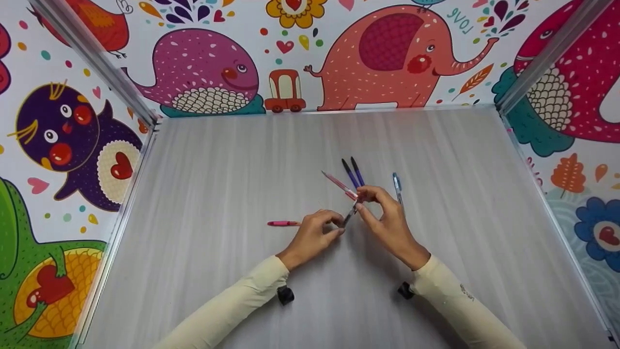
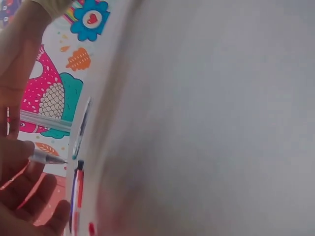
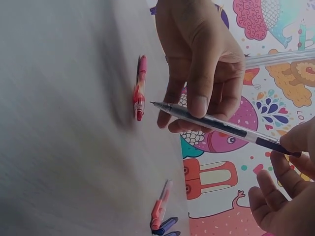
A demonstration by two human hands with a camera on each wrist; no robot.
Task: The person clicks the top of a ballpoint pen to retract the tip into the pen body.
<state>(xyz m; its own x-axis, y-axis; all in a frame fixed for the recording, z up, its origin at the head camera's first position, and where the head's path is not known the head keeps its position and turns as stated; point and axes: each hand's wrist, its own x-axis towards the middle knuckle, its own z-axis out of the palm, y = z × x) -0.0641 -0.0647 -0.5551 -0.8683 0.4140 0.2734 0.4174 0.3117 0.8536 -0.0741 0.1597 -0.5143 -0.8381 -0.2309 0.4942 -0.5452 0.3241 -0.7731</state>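
Observation:
Both hands hold one clear-barrelled pen (image 1: pixel 349 214) with dark ink inside, above the table. My left hand (image 1: pixel 315 235) pinches it near its writing tip. Its other end is between the thumb and fingers of my right hand (image 1: pixel 393 228). In the right wrist view the pen (image 3: pixel 221 127) slants across, its bare metal point facing left. Just left of my left hand lies a pink-red pen (image 1: pixel 282 223). Beyond my right hand are a red clear pen (image 1: pixel 336 182) and two dark blue pens (image 1: pixel 348 170), their near ends partly hidden by the fingers.
A light blue clear pen (image 1: pixel 397 184) lies on the grey table (image 1: pixel 232 165), right of the dark blue pens. Metal rails (image 1: pixel 118 213) edge the tabletop. Panels printed with cartoon animals stand along the back and sides.

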